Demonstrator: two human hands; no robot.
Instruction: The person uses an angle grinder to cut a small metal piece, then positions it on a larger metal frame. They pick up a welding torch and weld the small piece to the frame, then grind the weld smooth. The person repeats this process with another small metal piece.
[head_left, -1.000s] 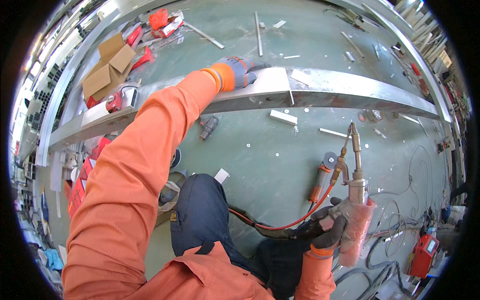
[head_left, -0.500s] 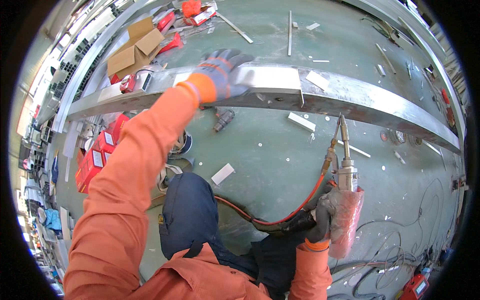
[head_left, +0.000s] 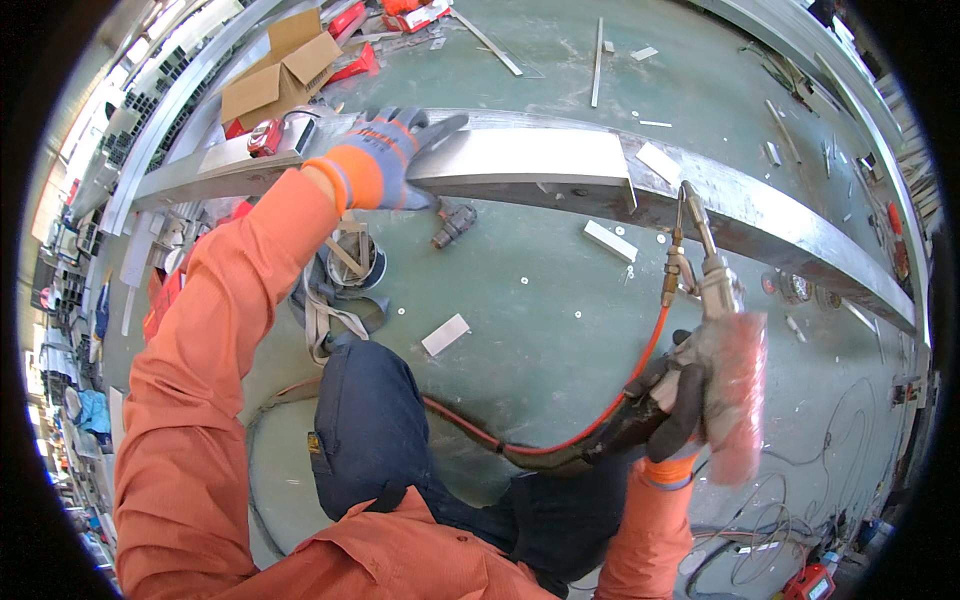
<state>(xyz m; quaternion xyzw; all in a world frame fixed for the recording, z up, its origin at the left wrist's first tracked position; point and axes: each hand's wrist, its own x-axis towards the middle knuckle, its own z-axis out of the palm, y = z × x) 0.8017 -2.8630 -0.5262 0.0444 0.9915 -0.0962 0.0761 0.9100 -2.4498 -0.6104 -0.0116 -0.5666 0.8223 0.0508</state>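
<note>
My left hand (head_left: 385, 155), in a grey and orange glove, lies over the left end of a pale metal plate (head_left: 540, 155) on a long metal beam (head_left: 770, 220). Its fingers are stretched and spread. My right hand (head_left: 680, 405), in a dark glove, is wrapped around an air tool (head_left: 722, 290) with a long metal nose and a body covered in reddish plastic film. A red hose (head_left: 640, 362) with a brass fitting runs to it. The tool's nose points up toward the beam near a small white strip (head_left: 658, 162); whether it touches the beam, I cannot tell.
Beneath the beam lie a drill (head_left: 455, 222), a bucket (head_left: 356, 262) with strips in it and white offcuts (head_left: 610, 240). A red tape measure (head_left: 265, 138) and an open cardboard box (head_left: 280, 78) are at the far left. Loose cables (head_left: 775, 520) trail across the floor at right.
My left hand has slid left along the beam, to the plate's left end. My right hand has lifted the air tool up and to the right, closer to the beam.
</note>
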